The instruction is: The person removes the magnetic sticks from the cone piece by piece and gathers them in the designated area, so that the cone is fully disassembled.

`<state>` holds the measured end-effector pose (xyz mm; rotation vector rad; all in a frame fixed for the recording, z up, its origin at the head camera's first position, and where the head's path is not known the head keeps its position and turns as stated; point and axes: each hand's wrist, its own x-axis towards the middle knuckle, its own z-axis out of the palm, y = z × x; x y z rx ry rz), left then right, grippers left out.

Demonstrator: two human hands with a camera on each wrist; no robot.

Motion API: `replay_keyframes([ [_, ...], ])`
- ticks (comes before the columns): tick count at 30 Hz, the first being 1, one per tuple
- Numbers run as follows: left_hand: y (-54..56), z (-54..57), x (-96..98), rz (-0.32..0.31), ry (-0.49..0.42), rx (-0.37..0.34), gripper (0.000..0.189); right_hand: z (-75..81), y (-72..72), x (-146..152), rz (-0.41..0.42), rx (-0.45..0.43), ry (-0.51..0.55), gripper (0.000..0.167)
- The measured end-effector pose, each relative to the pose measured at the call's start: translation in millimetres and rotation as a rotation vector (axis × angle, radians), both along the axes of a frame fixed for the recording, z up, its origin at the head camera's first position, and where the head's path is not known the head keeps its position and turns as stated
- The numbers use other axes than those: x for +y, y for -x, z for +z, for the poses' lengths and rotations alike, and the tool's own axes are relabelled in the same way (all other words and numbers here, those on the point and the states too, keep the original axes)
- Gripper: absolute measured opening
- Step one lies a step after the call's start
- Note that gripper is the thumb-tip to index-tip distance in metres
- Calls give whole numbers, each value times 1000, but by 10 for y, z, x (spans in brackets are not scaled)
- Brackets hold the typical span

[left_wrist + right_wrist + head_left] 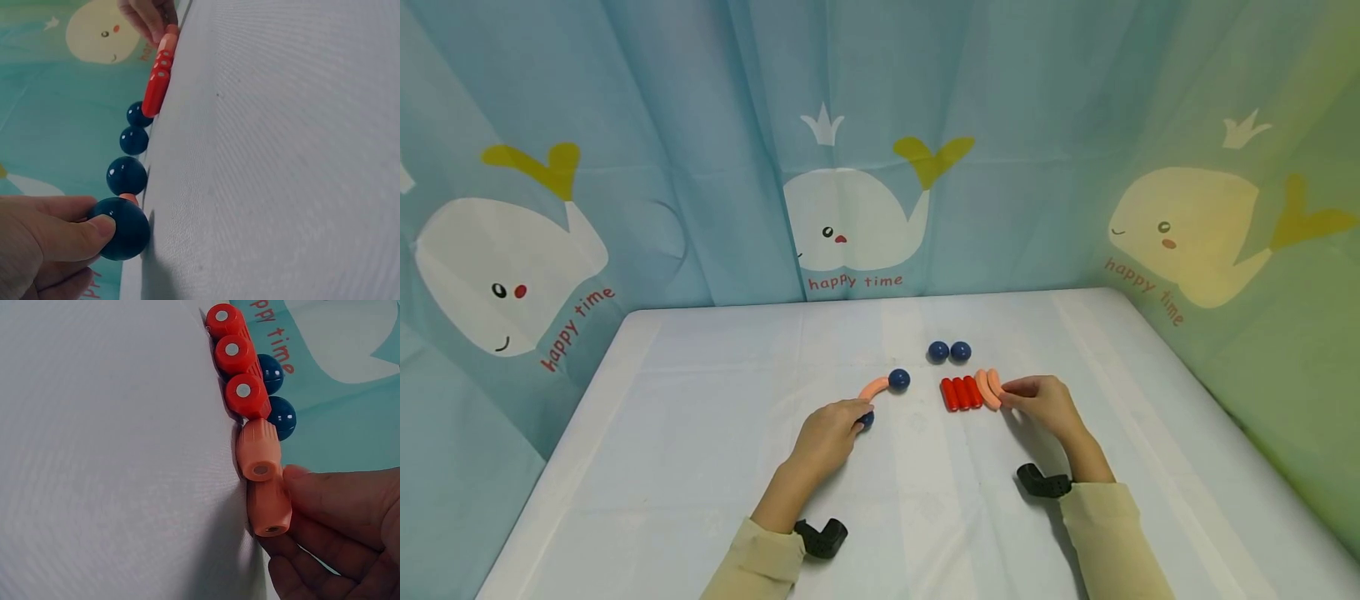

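Note:
My left hand point(826, 437) pinches a glossy blue ball point(128, 237) between thumb and fingers. This ball sits at the near end of a curved orange magnetic rod point(872, 388), and a second blue ball point(899, 380) is at the rod's far end. On the right, my right hand point(1045, 404) has thumb and fingertips on the outer curved orange rod point(270, 509). That rod lies against another curved orange rod point(259, 450), beside three straight red rods point(244, 394) in a row. Small silvery discs show in the rod ends in the right wrist view.
Two loose blue balls point(950, 352) sit side by side behind the red rods. A white cloth covers the table point(700, 450). A blue curtain point(715, 167) with whale prints hangs along its back and sides. Each wrist wears a black camera mount point(823, 539).

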<state>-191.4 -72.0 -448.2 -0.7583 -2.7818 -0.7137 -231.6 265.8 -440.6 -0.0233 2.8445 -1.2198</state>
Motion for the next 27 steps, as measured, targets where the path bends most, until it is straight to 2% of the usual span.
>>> replay_keyframes([
  [8, -31, 9, 17, -29, 1, 77, 20, 12, -4, -40, -19, 50, 8, 32],
  [14, -46, 4, 50, -56, 7, 87, 15, 28, -11, -106, -25, 104, 1, 29],
  [17, -38, 3, 50, -74, 13, 73, 16, 44, -18, -129, -26, 123, -5, 27],
  [23, 3, -33, 0, -103, 25, -42, 44, 70, -20, -142, -11, 155, -8, 26],
  [25, 21, -57, -18, -121, 10, -42, 44, 82, -23, -144, -1, 163, -7, 26],
  [27, 34, -74, -29, -139, -11, -10, 40, 100, -31, -156, 5, 167, -4, 25],
])
